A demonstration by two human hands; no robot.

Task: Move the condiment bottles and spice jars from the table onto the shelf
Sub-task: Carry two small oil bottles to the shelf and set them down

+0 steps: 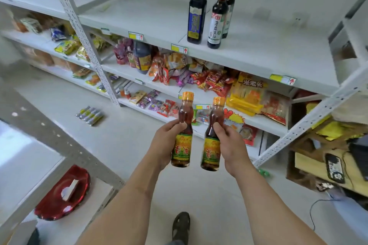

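- The left hand (167, 141) grasps one small amber bottle (182, 131) round its middle; the right hand (229, 145) grasps a matching second bottle (212, 137). Both stand upright, yellow caps up, side by side and apart.
- The shelf board (258, 49) lies ahead and above the hands, already carrying three tall dark bottles (217, 16).
- Bare board to the right of those lies nearer the right hand, so that bottle probably goes up first.
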